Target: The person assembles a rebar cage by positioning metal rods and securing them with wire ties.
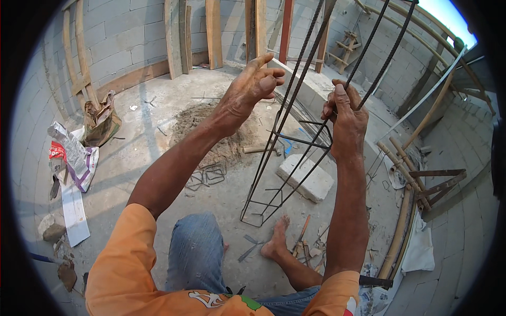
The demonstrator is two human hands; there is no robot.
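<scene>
Gripping a dark bar on the right side of the rebar cage (304, 141), the right hand (348, 108) had its fingers curled in and its thumb upward. The left hand (250, 87) was released, index finger extended and the others half bent, just beside the cage's left bars; whether it touched them, I could not tell. The cage slanted down to the concrete floor (126, 184), its lower end near a bare foot (276, 241). Around it lay a pale block (307, 179), a hammer (258, 150) and a sand heap (197, 118); farther out, wooden planks (213, 37) stood against the wall (121, 31).
</scene>
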